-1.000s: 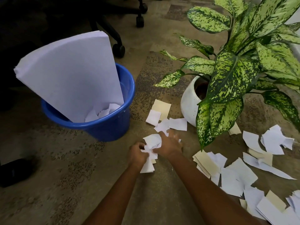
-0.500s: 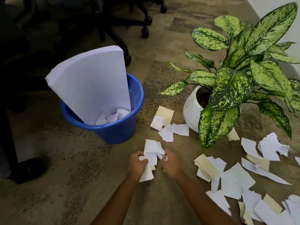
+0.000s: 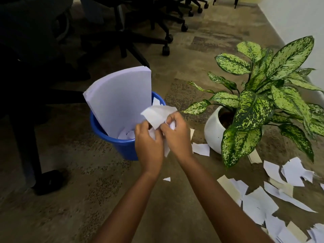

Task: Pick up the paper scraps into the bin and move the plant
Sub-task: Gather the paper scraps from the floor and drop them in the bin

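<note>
1. We are looking at a bunch of white paper scraps (image 3: 157,114) that both hands are holding up off the carpet. In the view it is overlapping the right part of the blue bin's rim, though we cannot tell whether it is hanging directly above the opening.
2. The left hand (image 3: 149,146) is curling its fingers round the lower part of the bunch. The right hand (image 3: 177,137) is pinching the upper part with bent fingers, and the two hands are meeting around the paper.
3. The blue bin (image 3: 112,139) is standing upright on the carpet (image 3: 87,199). A thick stack of white sheets (image 3: 121,99) is leaning inside it and rising well above the rim, and a few bin scraps (image 3: 126,134) are lying at the bottom.
4. The plant (image 3: 259,106), with speckled green leaves, is sitting in a round white pot (image 3: 213,132) to the right of the bin, apart from it.
5. Loose floor scraps (image 3: 254,204), white and cream, are lying scattered in front of the plant. One white piece (image 3: 201,149) is lying just beside the pot, and a tiny piece (image 3: 166,179) is showing between the forearms.
6. Black wheeled office chairs (image 3: 140,23) are standing behind the bin, and a white wall (image 3: 298,14) is running along the right edge.
</note>
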### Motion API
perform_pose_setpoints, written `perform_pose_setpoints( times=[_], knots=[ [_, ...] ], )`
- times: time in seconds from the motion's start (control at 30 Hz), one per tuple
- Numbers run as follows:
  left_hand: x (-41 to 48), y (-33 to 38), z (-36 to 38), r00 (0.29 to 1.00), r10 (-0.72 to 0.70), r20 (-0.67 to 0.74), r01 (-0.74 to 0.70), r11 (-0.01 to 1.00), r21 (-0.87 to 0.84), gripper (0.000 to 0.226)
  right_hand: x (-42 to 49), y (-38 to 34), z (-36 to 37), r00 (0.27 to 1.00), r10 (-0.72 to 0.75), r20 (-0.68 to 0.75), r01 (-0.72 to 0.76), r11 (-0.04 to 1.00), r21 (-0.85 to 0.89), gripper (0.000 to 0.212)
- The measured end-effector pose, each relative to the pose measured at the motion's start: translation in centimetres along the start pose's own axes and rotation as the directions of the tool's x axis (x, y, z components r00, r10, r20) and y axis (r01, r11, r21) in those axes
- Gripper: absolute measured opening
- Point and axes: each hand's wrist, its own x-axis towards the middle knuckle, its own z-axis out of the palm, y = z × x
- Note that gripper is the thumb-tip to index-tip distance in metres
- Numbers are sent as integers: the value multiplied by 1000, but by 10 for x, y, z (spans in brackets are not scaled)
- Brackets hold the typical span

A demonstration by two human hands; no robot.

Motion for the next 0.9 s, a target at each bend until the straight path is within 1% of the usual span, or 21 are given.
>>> perform_pose_setpoints(
  times=[0.07, 0.1, 0.17, 0.23, 0.27, 0.3, 0.33, 0.37, 0.43, 0.47, 0.53, 0.57, 0.6, 0.63, 0.67, 0.7, 0.73, 0.77, 0.8, 0.83, 0.9],
  knots=[
    [19, 7, -8, 999, -19, -37, 18, 999, -37, 27, 12, -18, 9, 999, -7, 43, 8, 1000, -11, 32],
    [29, 9, -11, 997, -56, -50, 52, 997, -64, 28, 18, -23, 14, 997, -3, 71, 4, 1000, -14, 34],
    [50, 7, -17, 977, -208, -36, 200, 967, -159, 30, 28, -31, 22, 990, 32, 134, -31, 999, -6, 34],
    [72, -4, -21, 910, -412, 32, 403, 866, -295, 33, 37, -36, 31, 977, 109, 181, -116, 993, 30, 32],
    [81, -11, -23, 873, -484, 67, 474, 807, -352, 37, 41, -37, 35, 970, 146, 196, -155, 987, 36, 28],
    [88, -16, -25, 851, -518, 87, 509, 774, -375, 41, 44, -37, 40, 963, 174, 205, -181, 983, 17, 21],
    [91, -20, -26, 846, -526, 89, 519, 773, -365, 44, 47, -36, 43, 956, 199, 213, -198, 980, -26, 13],
    [92, -22, -27, 857, -511, 73, 504, 797, -332, 46, 49, -36, 46, 947, 224, 229, -216, 974, -62, 12],
    [82, -21, -24, 907, -421, 8, 413, 885, -215, 51, 51, -34, 48, 921, 277, 274, -261, 961, -94, 28],
    [72, -19, -22, 941, -335, -44, 327, 935, -138, 52, 51, -32, 47, 916, 282, 284, -268, 959, -86, 35],
    [49, -17, -19, 989, -44, -142, 47, 999, 17, 50, 49, -27, 43, 935, 237, 263, -244, 970, -8, 38],
    [39, -19, -17, 981, 131, -146, -120, 989, 81, 48, 48, -24, 40, 953, 199, 228, -215, 975, 49, 34],
    [30, -24, -16, 955, 281, -97, -268, 955, 129, 45, 46, -19, 36, 972, 151, 178, -170, 981, 94, 28],
    [22, -29, -15, 917, 399, -3, -393, 905, 161, 44, 44, -15, 30, 988, 98, 116, -112, 986, 120, 19],
    [14, -40, -11, 866, 487, 113, -500, 844, 194, 44, 42, -7, 25, 997, 55, 51, -62, 989, 137, 15],
    [7, -51, -7, 807, 539, 243, -587, 777, 228, 46, 40, 2, 20, 1000, 29, -10, -27, 989, 143, 22],
    [0, -62, -3, 752, 541, 376, -646, 717, 260, 47, 37, 12, 15, 998, 19, -59, -11, 990, 140, 29],
    [-7, -71, 0, 716, 483, 505, -666, 690, 283, 46, 33, 24, 10, 995, 21, -94, -10, 993, 121, 32],
    [-13, -78, 4, 696, 382, 608, -649, 698, 304, 43, 29, 36, 4, 993, 23, -120, -13, 996, 86, 32],
    [-17, -87, 8, 680, 272, 681, -618, 713, 332, 40, 26, 48, -1, 991, 28, -134, -24, 999, 29, 30],
    [-22, -108, 18, 668, 89, 738, -547, 731, 407, 38, 19, 76, -8, 990, 71, -124, -83, 992, -95, 21]
  ],
)
